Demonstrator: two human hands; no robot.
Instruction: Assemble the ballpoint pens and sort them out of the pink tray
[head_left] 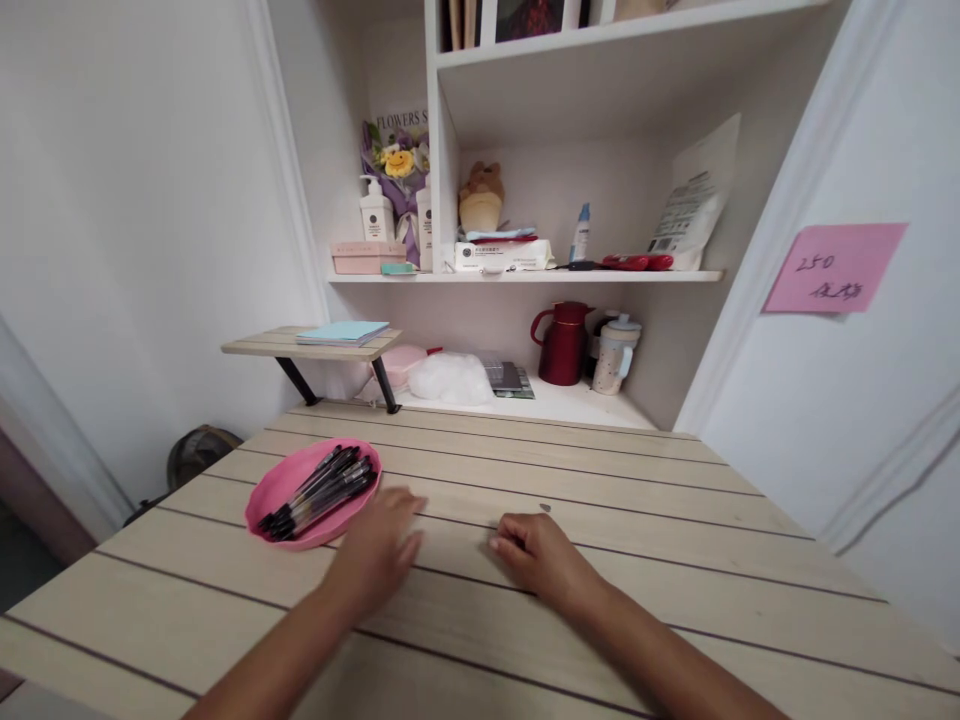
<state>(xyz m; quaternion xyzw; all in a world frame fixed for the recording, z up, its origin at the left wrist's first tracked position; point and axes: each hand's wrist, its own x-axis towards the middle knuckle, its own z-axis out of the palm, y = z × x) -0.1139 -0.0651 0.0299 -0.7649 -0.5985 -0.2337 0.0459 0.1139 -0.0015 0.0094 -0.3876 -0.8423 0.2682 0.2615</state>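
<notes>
**Pens lie in a pink plate beside the left hand**

Pens (319, 492), a dark bundle, lie side by side in the plate (279, 478) at the near left of the table (637, 520). Their long axis runs on a slant from the near left to the far right. Which end is the writing tip is too small to tell.

The table of pale wooden slats fills the lower view, and its near edge is cut off. Behind it, white shelves hold a red jug (562, 345) and other small goods. A pink note (832, 268) sticks to the wall on the right, its writing hard to read.

The left hand (379, 550) lies flat on the table, palm down, fingers spread and released, just beside the plate's right rim and grasping nothing. The right hand (536, 555) rests near it, apart from the plate, fingers curled under. I cannot tell whether they close on anything. A tiny dark speck (545, 507) lies just beyond it, too small to make out.
</notes>
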